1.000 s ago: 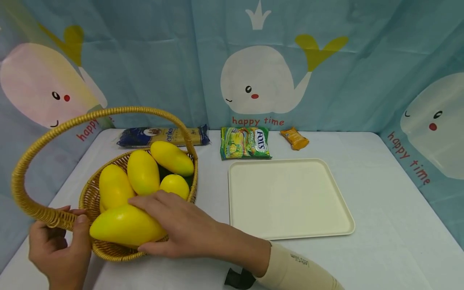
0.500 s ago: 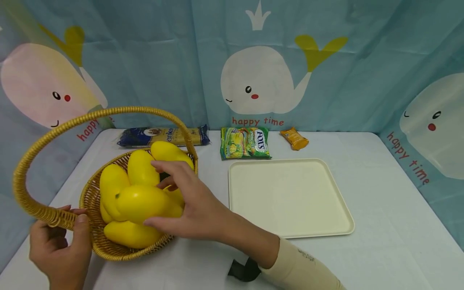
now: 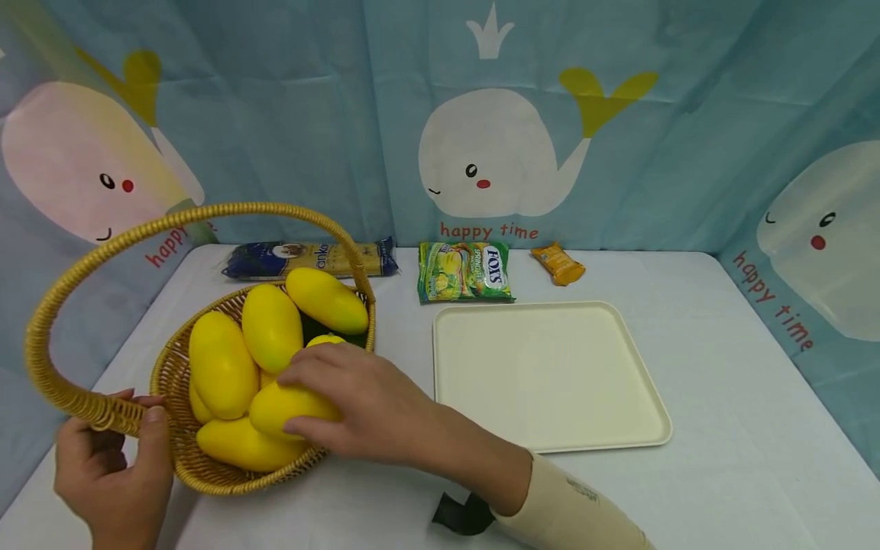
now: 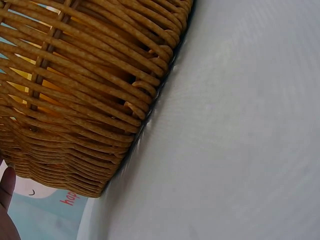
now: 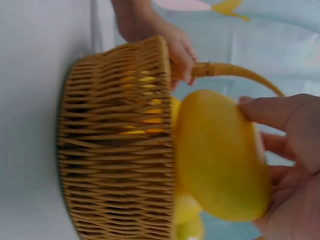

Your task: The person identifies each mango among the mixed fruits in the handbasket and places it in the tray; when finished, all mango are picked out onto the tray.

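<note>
A wicker basket (image 3: 180, 451) with a tall hooped handle (image 3: 103, 244) stands on the left of the white table and holds several yellow mangoes. My right hand (image 3: 344, 405) grips one mango (image 3: 285, 405) over the basket's near right side, fingers curled round it; the right wrist view shows that mango (image 5: 220, 155) in my palm above the basket wall (image 5: 120, 150). My left hand (image 3: 113, 466) grips the handle where it meets the near rim. The left wrist view shows only the basket's woven side (image 4: 85, 85).
An empty cream tray (image 3: 550, 374) lies right of the basket. Along the back edge lie a blue pasta packet (image 3: 309, 258), a green Fox's candy bag (image 3: 466, 271) and a small orange packet (image 3: 558, 262). A whale-print curtain surrounds the table.
My right hand lifted a mango from the basket's near rim, raised it over the fruit, and now holds it lower at the near right of the basket. The left hand stayed.
</note>
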`<state>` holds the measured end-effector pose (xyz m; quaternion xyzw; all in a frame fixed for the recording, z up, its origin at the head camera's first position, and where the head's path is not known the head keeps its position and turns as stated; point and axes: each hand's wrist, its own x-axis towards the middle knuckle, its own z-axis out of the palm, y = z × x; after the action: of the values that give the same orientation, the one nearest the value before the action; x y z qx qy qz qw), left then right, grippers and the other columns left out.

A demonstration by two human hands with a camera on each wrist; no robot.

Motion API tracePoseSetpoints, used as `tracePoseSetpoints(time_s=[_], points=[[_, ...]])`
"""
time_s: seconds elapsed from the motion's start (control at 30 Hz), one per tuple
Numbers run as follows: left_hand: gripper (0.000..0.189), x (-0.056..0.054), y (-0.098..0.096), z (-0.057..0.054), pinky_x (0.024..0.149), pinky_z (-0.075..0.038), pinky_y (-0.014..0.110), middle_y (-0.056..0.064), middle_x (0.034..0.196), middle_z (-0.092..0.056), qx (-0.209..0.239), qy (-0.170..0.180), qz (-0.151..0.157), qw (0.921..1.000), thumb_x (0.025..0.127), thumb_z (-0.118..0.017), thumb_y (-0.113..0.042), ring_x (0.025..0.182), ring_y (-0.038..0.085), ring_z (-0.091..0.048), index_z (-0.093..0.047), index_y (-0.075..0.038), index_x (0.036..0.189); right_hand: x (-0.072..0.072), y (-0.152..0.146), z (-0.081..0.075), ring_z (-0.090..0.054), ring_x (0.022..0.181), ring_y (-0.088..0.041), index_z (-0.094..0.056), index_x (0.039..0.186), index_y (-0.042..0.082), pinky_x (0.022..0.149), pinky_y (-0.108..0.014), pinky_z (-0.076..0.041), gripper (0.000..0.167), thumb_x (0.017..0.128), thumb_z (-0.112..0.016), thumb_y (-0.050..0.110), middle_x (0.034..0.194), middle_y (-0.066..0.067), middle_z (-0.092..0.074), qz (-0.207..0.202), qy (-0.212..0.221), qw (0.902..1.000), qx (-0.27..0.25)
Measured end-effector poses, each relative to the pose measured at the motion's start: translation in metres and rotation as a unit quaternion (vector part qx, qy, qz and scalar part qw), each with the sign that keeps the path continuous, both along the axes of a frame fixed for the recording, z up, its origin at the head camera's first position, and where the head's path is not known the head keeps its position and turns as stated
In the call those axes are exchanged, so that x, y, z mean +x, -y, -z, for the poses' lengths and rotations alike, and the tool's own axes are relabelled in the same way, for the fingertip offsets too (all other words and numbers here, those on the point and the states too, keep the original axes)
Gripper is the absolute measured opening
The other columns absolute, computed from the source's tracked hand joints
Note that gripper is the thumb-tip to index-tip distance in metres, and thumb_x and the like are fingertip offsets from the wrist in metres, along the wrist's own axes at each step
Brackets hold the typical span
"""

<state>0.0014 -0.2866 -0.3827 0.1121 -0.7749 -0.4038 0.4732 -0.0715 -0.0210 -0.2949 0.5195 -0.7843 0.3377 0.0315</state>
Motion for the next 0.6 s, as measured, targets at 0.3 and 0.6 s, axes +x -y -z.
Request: tracePoseSetpoints(time_s=[0.3, 0.6], points=[[0.033, 0.000, -0.003, -0.002, 0.084, -0.047, 0.013, -0.017, 0.106, -0.055, -0.002, 0.014, -0.013, 0.9998, 0.090, -0.060, 0.005, 0.093, 0.001, -0.061, -0.057, 0.016, 0.121, 0.002, -0.019, -0.025, -0.057, 0.106, -0.003, -0.065, 0.129, 0.015, 0.095, -0.016, -0.040, 0.039, 0.095, -0.070, 0.033, 0.122, 0.011, -0.066, 0.030, -0.006, 0.9907, 0.132], [0.033, 0.001, -0.003, -0.002, 0.084, -0.047, 0.012, -0.017, 0.107, -0.055, -0.003, 0.020, -0.023, 0.9995, 0.090, -0.060, 0.004, 0.093, 0.000, -0.061, -0.058, 0.015, 0.122, -0.002, -0.036, -0.036, -0.058, 0.105, -0.008, -0.064, 0.128, 0.013, 0.093, -0.021, -0.045, 0.043, 0.089, -0.078, 0.026, 0.121, 0.006, -0.066, 0.044, 0.032, 0.9809, 0.187]])
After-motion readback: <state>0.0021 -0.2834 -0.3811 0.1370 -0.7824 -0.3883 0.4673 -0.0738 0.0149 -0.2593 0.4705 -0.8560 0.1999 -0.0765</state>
